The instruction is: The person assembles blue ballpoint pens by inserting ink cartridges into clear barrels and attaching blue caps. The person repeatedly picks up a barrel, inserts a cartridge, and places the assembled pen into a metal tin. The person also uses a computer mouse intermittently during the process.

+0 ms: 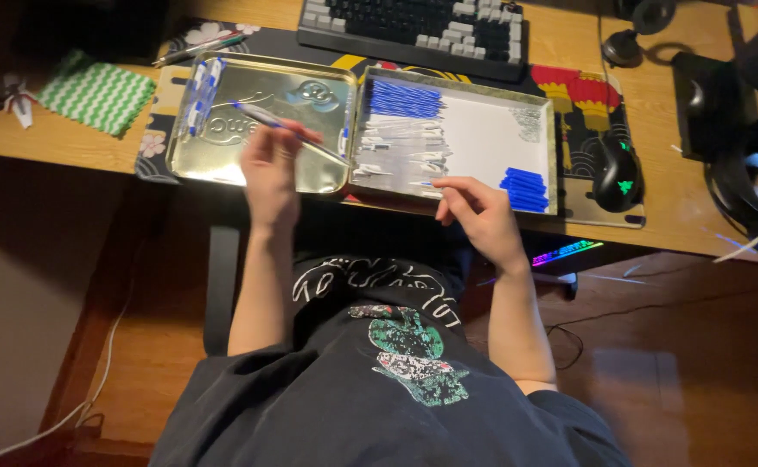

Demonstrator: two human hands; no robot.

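Note:
An open metal tin lies on the desk. Its lid half is on the left and its tray half on the right. My left hand holds an assembled pen with a blue end, slanted over the lid. A few finished pens lie along the lid's left rim. My right hand rests at the tray's front edge, fingers curled, and nothing shows in it. The tray holds a row of blue refills, several clear pen barrels and a pile of blue caps.
A keyboard stands behind the tin. A black mouse lies on a patterned desk mat to the right. A green-and-white cloth is at the left, loose pens are near it, and headphones sit at the right edge.

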